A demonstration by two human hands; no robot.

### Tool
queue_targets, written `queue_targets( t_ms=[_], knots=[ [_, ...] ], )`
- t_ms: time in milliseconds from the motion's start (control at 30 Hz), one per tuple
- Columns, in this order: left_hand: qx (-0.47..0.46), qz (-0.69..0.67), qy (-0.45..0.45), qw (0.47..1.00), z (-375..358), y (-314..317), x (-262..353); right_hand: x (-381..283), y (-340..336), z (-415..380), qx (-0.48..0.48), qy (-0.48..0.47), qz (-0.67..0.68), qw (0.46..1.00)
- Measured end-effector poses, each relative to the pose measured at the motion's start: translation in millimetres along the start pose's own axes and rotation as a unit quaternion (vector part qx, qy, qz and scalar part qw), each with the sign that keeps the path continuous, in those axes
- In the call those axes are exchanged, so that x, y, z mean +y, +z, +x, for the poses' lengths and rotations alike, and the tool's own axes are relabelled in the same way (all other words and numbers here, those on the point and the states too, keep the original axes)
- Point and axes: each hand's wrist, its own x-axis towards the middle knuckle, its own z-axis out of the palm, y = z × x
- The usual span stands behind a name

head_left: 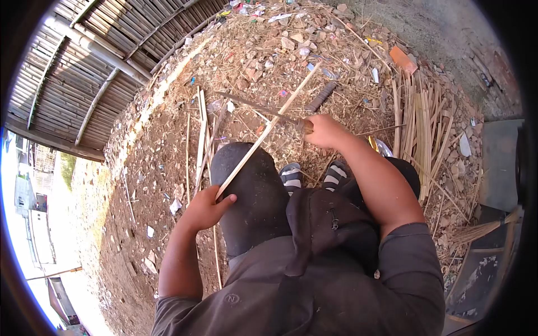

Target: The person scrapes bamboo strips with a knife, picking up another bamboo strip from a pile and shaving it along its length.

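My left hand (208, 208) is closed round the lower end of a long pale split strip (252, 150), beside my knee. The strip slants up and to the right over my dark-clothed leg. My right hand (325, 132) grips the wooden handle of a curved knife (258, 106), its blade pointing left. The blade crosses the strip near the strip's middle; whether it cuts into it I cannot tell.
Split strips (423, 123) lie in a pile at the right, and more strips (202, 134) lie left of my knee. A dark cylindrical piece (321, 97) rests ahead among stones and litter. A bamboo wall (84, 78) stands upper left, a broom (482, 228) at right.
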Motion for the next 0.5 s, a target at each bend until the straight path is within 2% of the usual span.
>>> queue_targets(
  t_ms=[67, 100, 233, 333, 367, 467, 500],
  knots=[
    [-0.007, -0.037, -0.007, 0.999, 1.7, -1.6, -6.8, 1.7, -6.7, 5.2, 0.011, 0.048, 0.018, 0.999],
    [-0.006, -0.066, -0.003, 0.998, 4.3, 3.3, -14.8, -2.9, -9.6, 3.8, 0.015, 0.037, 0.023, 0.999],
    [0.029, -0.131, 0.038, 0.99, 6.9, 12.7, -20.9, -39.6, -7.3, -15.8, -0.029, -0.081, -0.092, 0.992],
    [0.029, -0.088, 0.021, 0.996, 9.9, 17.6, -29.3, -19.2, -6.8, -2.9, -0.108, -0.027, 0.014, 0.994],
    [0.036, -0.096, 0.017, 0.995, 10.5, 18.4, -25.5, -8.6, -5.7, 4.9, -0.162, 0.033, 0.06, 0.984],
    [0.027, -0.107, -0.008, 0.994, 8.7, 12.5, -21.3, -1.5, 15.6, 6.1, -0.071, -0.044, 0.024, 0.996],
    [0.042, -0.102, 0.008, 0.994, 8.6, 13.1, -20.6, -5.7, 19.3, 2.7, -0.07, -0.028, 0.033, 0.997]
  ],
)
